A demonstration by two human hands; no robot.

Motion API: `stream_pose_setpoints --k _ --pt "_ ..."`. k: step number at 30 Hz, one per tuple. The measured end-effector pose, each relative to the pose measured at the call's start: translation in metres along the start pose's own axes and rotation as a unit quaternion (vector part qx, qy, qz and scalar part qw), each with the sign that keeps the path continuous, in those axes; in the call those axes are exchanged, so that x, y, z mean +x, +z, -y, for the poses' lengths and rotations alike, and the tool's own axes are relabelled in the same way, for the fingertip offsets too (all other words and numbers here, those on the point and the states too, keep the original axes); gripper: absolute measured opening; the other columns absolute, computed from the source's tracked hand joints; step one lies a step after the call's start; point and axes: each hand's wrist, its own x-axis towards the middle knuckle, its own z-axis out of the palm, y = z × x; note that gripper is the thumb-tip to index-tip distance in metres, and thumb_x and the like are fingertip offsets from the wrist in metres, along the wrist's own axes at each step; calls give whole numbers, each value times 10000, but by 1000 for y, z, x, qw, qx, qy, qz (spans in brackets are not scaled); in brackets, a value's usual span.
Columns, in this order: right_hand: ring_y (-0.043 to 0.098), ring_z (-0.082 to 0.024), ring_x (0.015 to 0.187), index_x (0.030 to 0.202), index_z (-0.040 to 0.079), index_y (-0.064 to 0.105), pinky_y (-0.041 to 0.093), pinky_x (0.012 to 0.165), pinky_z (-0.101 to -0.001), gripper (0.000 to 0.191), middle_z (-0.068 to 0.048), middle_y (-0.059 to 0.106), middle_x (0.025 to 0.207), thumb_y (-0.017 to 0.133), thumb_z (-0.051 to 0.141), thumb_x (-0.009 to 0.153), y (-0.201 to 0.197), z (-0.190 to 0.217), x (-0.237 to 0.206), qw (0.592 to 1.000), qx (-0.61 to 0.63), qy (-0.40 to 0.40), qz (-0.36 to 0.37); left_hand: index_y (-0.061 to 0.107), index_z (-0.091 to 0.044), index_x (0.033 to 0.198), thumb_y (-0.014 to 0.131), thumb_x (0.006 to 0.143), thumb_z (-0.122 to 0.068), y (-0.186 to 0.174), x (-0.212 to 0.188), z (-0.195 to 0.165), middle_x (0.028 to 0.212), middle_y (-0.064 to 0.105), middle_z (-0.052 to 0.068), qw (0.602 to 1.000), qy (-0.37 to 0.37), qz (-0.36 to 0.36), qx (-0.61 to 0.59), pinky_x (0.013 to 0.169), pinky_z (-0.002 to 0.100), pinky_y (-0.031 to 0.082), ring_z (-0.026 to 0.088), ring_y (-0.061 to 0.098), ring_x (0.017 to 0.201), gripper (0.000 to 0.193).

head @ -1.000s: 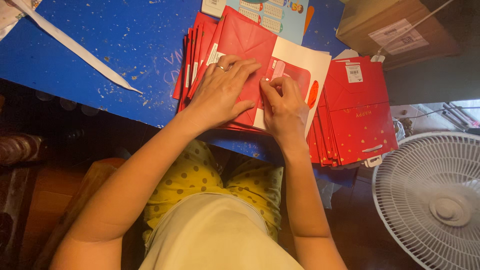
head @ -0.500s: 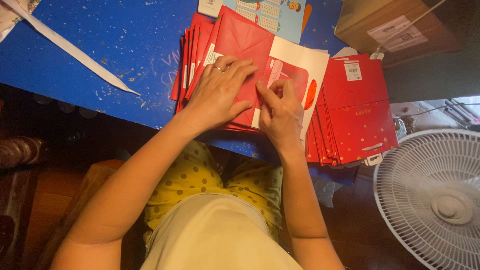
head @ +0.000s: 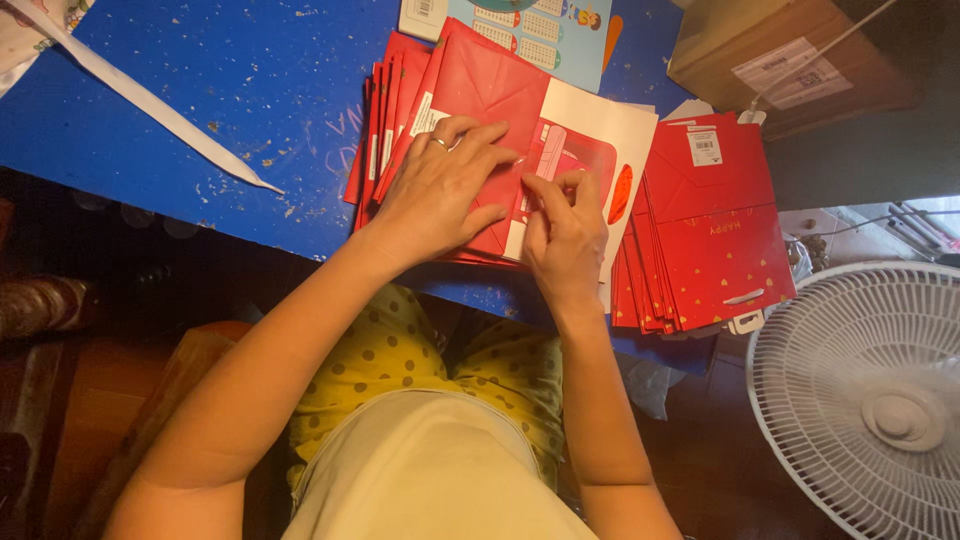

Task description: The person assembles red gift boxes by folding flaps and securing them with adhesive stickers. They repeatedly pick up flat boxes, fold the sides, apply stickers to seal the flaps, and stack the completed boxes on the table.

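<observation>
- red folded paper bags, tiny gold specks
- blue table, flecked with white
- yellow trousers, dark dots
- white fan
- brown cardboard box

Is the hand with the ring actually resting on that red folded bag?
Touching. The head view shows the left hand lying flat on the red bag, fingers spread across it.

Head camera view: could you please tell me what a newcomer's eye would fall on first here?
Most striking are the red paper bags, fanned flat in the middle of the blue table, with a second red stack at its right edge. The left hand presses flat on the top bag while the right hand pinches something small beside it; what it is cannot be told. A white fan stands at the lower right.
</observation>
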Motion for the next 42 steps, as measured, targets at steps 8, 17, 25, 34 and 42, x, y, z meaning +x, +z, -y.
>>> stream_pose_setpoints --k 8,17,25,34,42 --pt "629 -262 891 1198 67 736 519 772 -380 316 -106 584 1027 700 -34 901 -1 1 -2 999 -40 -33 1 656 -69 1261 837 783 -291 -1 -1 -1 1475 511 111 1000 -6 3 -7 1107 495 352 350 429 1354 557" --pt "579 -394 1253 1238 4 671 442 1056 -494 428 -185 646 1299 740 153 843 -27 13 -21 988 -98 -115 7 686 -77 1239 818 802 -276 -2 0 -1 1473 519 110 1000 4 1 -15 1124 493 342 354 427 1352 498" --pt "520 -341 1371 1358 -25 605 367 1177 -508 712 -201 570 1446 816 386 816 -50 2 -15 981 -52 -73 171 717 -71 1116 798 843 -286 -1 0 -2 1455 548 131 1000 14 -3 -11 1116 493 357 368 440 1344 357" --pt "654 -296 1254 1282 52 695 478 1119 -469 411 -133 692 1323 779 237 924 -57 2 -18 988 -4 -73 138 715 -88 1139 634 1060 -160 -16 7 -13 1196 701 46 944 -143 -190 -227 868 276 556 168 626 1063 134" --pt "750 -256 1046 1191 74 737 586 990 -410 365 -94 758 1153 822 239 877 -63 2 -16 993 49 -49 98 536 -25 1363 461 1208 -141 -3 5 -12 1305 584 50 849 -87 -338 -397 1029 253 544 88 614 1165 208"
